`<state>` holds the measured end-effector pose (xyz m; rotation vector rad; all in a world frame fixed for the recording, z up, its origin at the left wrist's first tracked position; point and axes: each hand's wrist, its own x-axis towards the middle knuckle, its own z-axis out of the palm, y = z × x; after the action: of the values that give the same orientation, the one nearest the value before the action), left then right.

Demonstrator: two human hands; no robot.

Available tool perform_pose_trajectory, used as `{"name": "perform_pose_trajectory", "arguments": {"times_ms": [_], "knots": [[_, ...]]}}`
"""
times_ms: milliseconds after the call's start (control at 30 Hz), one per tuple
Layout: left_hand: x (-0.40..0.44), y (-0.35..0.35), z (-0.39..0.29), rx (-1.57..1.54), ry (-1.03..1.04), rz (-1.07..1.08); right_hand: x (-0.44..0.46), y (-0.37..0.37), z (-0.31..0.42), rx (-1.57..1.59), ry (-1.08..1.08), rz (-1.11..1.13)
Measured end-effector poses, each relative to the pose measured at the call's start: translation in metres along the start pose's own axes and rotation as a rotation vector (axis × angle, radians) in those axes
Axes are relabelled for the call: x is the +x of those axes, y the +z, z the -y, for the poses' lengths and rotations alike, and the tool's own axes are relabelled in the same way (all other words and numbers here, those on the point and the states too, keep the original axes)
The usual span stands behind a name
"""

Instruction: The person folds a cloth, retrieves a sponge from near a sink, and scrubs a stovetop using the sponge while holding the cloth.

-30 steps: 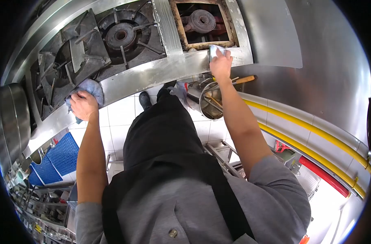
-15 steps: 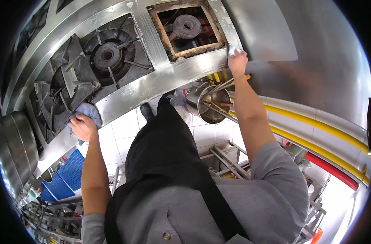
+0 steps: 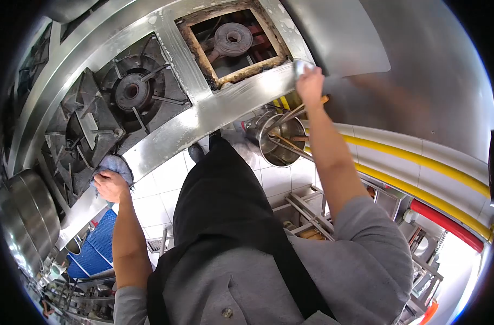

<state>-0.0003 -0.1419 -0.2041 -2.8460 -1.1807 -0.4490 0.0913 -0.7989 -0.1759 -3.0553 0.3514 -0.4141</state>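
Note:
My left hand (image 3: 111, 185) is closed on a bunched grey-blue cloth (image 3: 116, 167), which rests on the front rim of a steel gas stove (image 3: 166, 132), beside the left burner grate (image 3: 84, 127). At the stove's right end, my right hand (image 3: 310, 85) grips a small silvery pad (image 3: 302, 67); its exact kind is unclear and the hand is slightly blurred. The pad touches the metal near the corner of a grimy square burner opening (image 3: 197, 51) with its grate off. Whitish wet streaks lie on the steel around that opening.
Below my right forearm, a steel pot (image 3: 281, 154) holds several long-handled tools. Yellow pipes (image 3: 420, 158) and a red pipe (image 3: 447, 226) run along the right. A large steel pot (image 3: 30, 208) stands at left, near a blue perforated mat (image 3: 98, 246). A metal rack (image 3: 309, 214) stands below.
The whole view has shifted a little, with the stove now slightly further left. Both hands stay at about the same spots on the stove, still holding the cloth and the pad.

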Motion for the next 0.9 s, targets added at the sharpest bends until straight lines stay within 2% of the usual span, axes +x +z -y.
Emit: {"name": "perform_pose_trajectory", "arguments": {"times_ms": [100,133,200,233,267,300,333,400,433,467,533,600,667,700,733,767,800,867,900], "knots": [[-0.001,0.0,0.001,0.005,0.01,-0.048,0.01,0.008,0.008,-0.111,0.056,0.005],[-0.003,0.0,-0.003,0.0,0.006,-0.062,-0.007,0.015,0.036,0.041,0.077,-0.019],[-0.008,0.002,-0.009,0.02,-0.008,-0.083,-0.052,0.016,0.114,0.103,-0.061,-0.122],[-0.011,0.004,-0.011,0.045,-0.027,-0.104,-0.07,-0.004,0.149,0.156,-0.182,0.008],[-0.018,0.005,-0.014,0.055,-0.025,-0.1,-0.089,0.003,0.173,0.064,-0.336,0.116],[-0.026,0.006,-0.024,0.063,-0.024,-0.093,-0.101,-0.015,0.199,0.29,-0.201,0.184],[-0.032,0.006,-0.038,0.066,-0.021,-0.088,-0.103,-0.021,0.199,0.409,-0.249,0.222],[-0.047,-0.006,-0.065,0.048,0.021,-0.027,-0.08,-0.017,0.153,0.288,-0.447,0.107],[-0.052,-0.008,-0.075,0.037,0.031,-0.026,-0.071,0.002,0.113,0.249,-0.277,0.112],[-0.056,-0.011,-0.081,0.029,0.043,-0.026,-0.051,0.005,0.069,0.079,-0.311,0.086],[-0.057,-0.01,-0.085,0.018,0.042,-0.042,-0.016,-0.013,0.015,0.082,-0.002,-0.001],[-0.056,-0.01,-0.088,-0.014,0.004,-0.008,0.0,-0.01,-0.005,0.091,0.182,-0.017],[-0.056,-0.012,-0.09,-0.001,0.0,0.008,-0.018,0.011,0.019,0.193,0.247,0.109],[-0.056,-0.011,-0.089,0.016,-0.004,0.024,-0.035,0.001,0.057,0.236,0.111,0.035],[-0.055,-0.01,-0.089,0.033,-0.011,0.037,-0.055,0.004,0.08,0.131,-0.15,0.091],[-0.055,-0.012,-0.092,0.033,-0.014,0.028,-0.071,0.002,0.1,0.239,-0.33,0.037],[-0.056,-0.014,-0.091,0.044,-0.011,0.034,-0.072,-0.02,0.114,0.331,-0.357,0.228],[-0.056,-0.013,-0.091,0.024,0.01,0.008,-0.056,-0.03,0.09,0.252,-0.531,0.289],[-0.057,-0.012,-0.091,0.028,0.014,0.014,-0.047,-0.026,0.069,0.272,-0.542,0.29]]}}
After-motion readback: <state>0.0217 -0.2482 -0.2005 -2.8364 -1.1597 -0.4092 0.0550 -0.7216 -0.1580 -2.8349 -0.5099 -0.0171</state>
